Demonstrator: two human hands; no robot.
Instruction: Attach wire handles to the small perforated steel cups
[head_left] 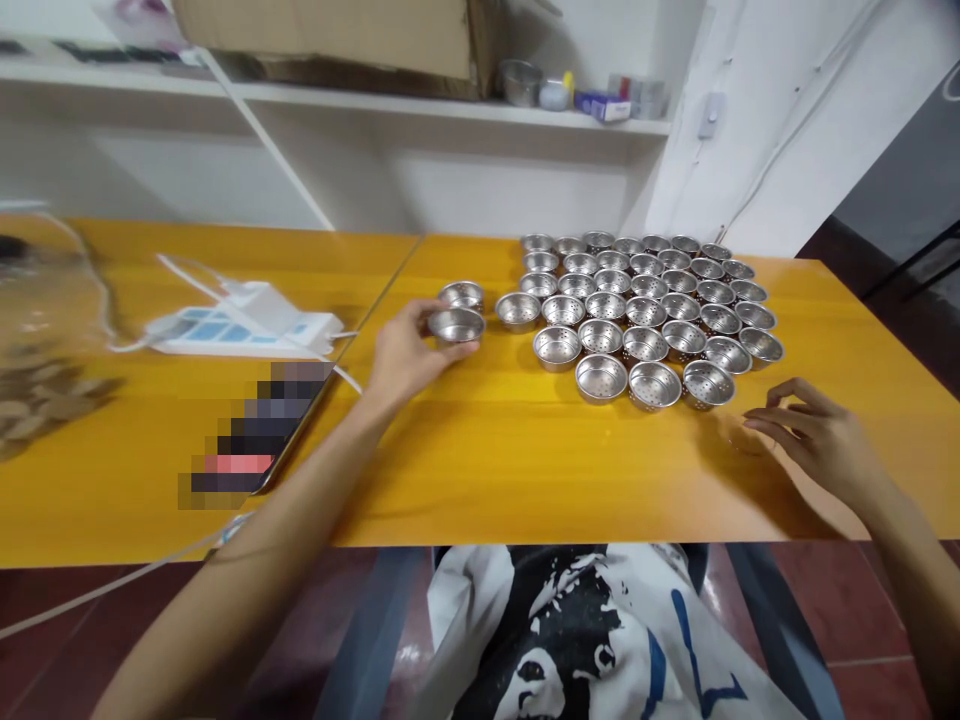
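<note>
My left hand (405,352) is closed around the side of a small perforated metal cup (459,326), thumb in front and fingers behind. Just behind that cup, close to my fingertips, is another perforated cup (461,294). To the right, several rows of the same shiny cups (646,312) stand with their mouths up on the yellow table (480,470). Right of the front row, my right hand (817,432) hovers over the table with its fingertips pinched together. A faint, thin, clear shape shows at those fingertips, too indistinct to name.
Left of my arm lie a phone (262,425), partly blurred out, and a white power strip (247,330) with cables. Pale brown pieces (45,400) sit at the far left. Behind the table, a shelf (360,100) bears a cardboard box (330,40) and small containers.
</note>
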